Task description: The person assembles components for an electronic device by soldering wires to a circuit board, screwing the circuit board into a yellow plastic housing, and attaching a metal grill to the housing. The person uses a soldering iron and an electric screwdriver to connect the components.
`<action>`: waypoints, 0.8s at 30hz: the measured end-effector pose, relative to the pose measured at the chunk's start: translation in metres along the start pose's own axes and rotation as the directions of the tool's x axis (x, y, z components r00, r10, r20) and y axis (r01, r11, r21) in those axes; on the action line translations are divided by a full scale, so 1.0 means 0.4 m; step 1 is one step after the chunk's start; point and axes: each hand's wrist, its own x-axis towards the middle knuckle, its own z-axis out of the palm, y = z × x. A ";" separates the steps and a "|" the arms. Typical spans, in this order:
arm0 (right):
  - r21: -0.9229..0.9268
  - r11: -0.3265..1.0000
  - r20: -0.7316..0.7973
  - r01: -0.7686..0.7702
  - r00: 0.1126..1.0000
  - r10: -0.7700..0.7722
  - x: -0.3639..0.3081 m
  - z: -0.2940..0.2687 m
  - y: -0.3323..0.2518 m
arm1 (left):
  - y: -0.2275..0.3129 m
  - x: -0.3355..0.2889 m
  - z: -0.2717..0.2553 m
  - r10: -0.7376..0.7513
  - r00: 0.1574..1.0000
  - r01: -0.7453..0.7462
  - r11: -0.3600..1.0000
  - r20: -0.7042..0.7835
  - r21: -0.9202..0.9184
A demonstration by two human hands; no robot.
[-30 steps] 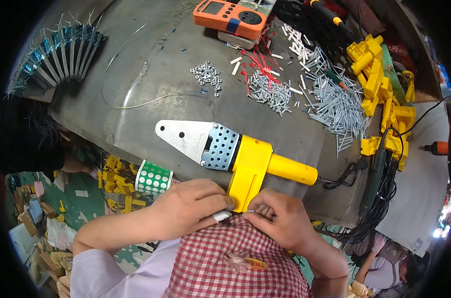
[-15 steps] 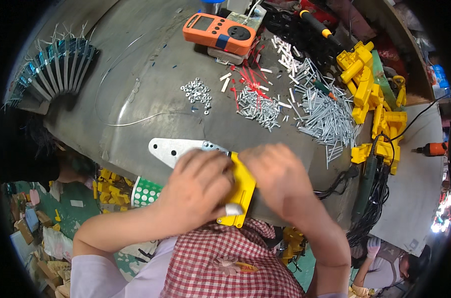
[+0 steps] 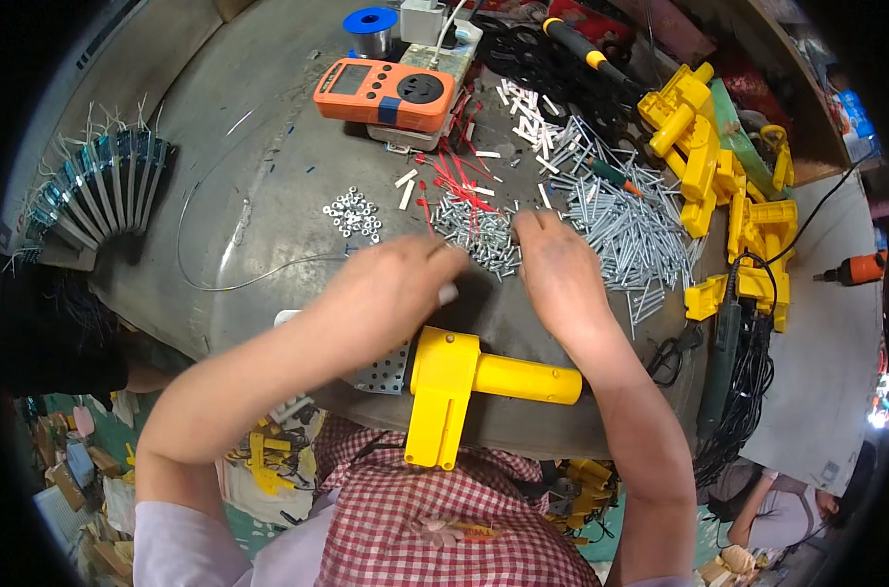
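Note:
A yellow plastic housing with a tubular handle (image 3: 527, 379) lies at the table's near edge, touched by neither hand. A perforated metal plate (image 3: 384, 374) joins its left side, partly covered by my left forearm. My left hand (image 3: 390, 286) is above the plate, at the near left of a pile of short screws (image 3: 474, 233). Its fingers are curled together, with a white wrap on the thumb; anything between them is hidden. At the pile's right edge, my right hand (image 3: 562, 269) has its fingertips drawn together among the screws. What they pinch is too small to make out.
Hex nuts (image 3: 351, 213) lie left of the screws, and long screws (image 3: 635, 230) spread to the right. Behind stand an orange meter (image 3: 386, 95) and a solder spool (image 3: 372, 33). Yellow housings (image 3: 689, 137) and a dark cable (image 3: 733, 391) line the right side. Another person sits at lower right.
Both hands have let go of the yellow housing and moved away over the table to the short screws. The housing now lies on the table with its handle pointing right. The view has shifted slightly.

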 end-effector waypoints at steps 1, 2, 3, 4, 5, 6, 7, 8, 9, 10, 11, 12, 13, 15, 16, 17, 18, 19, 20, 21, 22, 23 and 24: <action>0.003 0.999 -0.014 0.033 0.999 -0.033 0.000 0.000 0.011 | -0.013 0.029 0.007 0.005 1.000 -0.005 1.000 0.004 0.004; 0.006 0.998 -0.028 0.067 0.997 -0.067 -0.001 0.001 0.015 | -0.029 0.050 0.013 0.113 0.992 -0.105 0.985 -0.051 0.140; 0.008 0.998 -0.032 0.060 0.998 -0.060 -0.006 0.000 0.021 | -0.035 0.061 0.017 0.228 0.969 -0.195 0.941 -0.091 0.277; 0.083 0.993 -0.066 0.079 0.995 -0.073 -0.012 0.002 0.030 | -0.032 0.064 0.016 0.237 0.968 -0.205 0.939 -0.084 0.277; 0.155 0.983 -0.102 0.099 0.991 -0.084 -0.018 -0.001 0.039 | -0.028 0.066 0.013 0.239 0.969 -0.209 0.930 -0.064 0.301; 0.153 0.984 -0.102 0.087 0.992 -0.072 -0.037 -0.019 0.049 | -0.026 0.068 0.013 0.241 0.970 -0.214 0.922 -0.043 0.324; 0.319 0.948 -0.061 0.011 0.998 0.009 -0.063 -0.062 0.048 | -0.035 0.064 0.015 0.247 0.968 -0.220 0.921 -0.043 0.321; 0.476 0.877 -0.011 -0.062 0.997 0.077 -0.092 -0.101 0.045 | -0.046 0.055 0.015 0.250 0.964 -0.216 0.933 -0.087 0.288; 0.478 0.876 -0.008 -0.063 0.997 0.076 -0.119 -0.123 0.048 | -0.056 0.055 0.021 0.248 0.960 -0.210 0.945 -0.127 0.251; 0.549 0.814 0.101 -0.191 0.982 0.162 -0.155 -0.147 0.050 | -0.054 0.062 0.025 0.254 0.959 -0.218 0.944 -0.125 0.246; 0.599 0.735 0.210 -0.318 0.948 0.239 -0.192 -0.167 0.045 | -0.037 0.064 0.022 0.278 0.951 -0.256 0.953 -0.134 0.162; 0.594 0.736 0.208 -0.325 0.946 0.249 -0.221 -0.173 0.040 | -0.022 0.070 0.022 0.300 0.943 -0.291 0.954 -0.144 0.076; 0.619 0.737 0.126 -0.273 0.960 0.250 -0.253 -0.177 0.035 | -0.005 0.087 0.029 0.373 0.915 -0.372 0.927 -0.152 0.036; 0.647 0.736 0.035 -0.202 0.971 0.237 -0.289 -0.171 0.026 | 0.024 0.120 0.038 0.454 0.883 -0.444 0.890 -0.116 0.105; 0.645 0.737 0.034 -0.205 0.970 0.240 -0.303 -0.166 0.023 | 0.041 0.137 0.044 0.537 0.840 -0.519 0.837 -0.077 0.172; 0.643 0.747 -0.018 -0.171 0.971 0.238 -0.315 -0.158 0.018 | 0.051 0.147 0.062 0.531 0.848 -0.503 0.806 -0.004 0.310; 0.640 0.756 -0.071 -0.135 0.970 0.234 -0.326 -0.149 0.012 | 0.055 0.152 0.069 0.533 0.846 -0.505 0.805 -0.003 0.311; 0.621 0.772 -0.091 -0.137 0.965 0.245 -0.341 -0.141 0.006 | 0.061 0.157 0.075 0.529 0.848 -0.499 0.792 0.011 0.352; 0.621 0.770 -0.093 -0.143 0.963 0.254 -0.346 -0.135 0.001 | 0.066 0.161 0.079 0.524 0.851 -0.490 0.777 0.025 0.394; 0.596 0.796 -0.138 -0.106 0.963 0.231 -0.350 -0.130 -0.004 | 0.067 0.163 0.080 0.530 0.848 -0.497 0.773 0.031 0.394; 0.568 0.820 -0.182 -0.073 0.960 0.211 -0.355 -0.125 -0.010 | 0.065 0.165 0.078 0.533 0.845 -0.502 0.770 0.035 0.394; 0.526 0.850 -0.227 -0.025 0.959 0.168 -0.357 -0.119 -0.016 | 0.063 0.167 0.075 0.536 0.843 -0.506 0.767 0.039 0.394; 0.527 0.849 -0.230 -0.032 0.957 0.179 -0.356 -0.113 -0.022 | 0.060 0.170 0.075 0.544 0.838 -0.516 0.761 0.047 0.394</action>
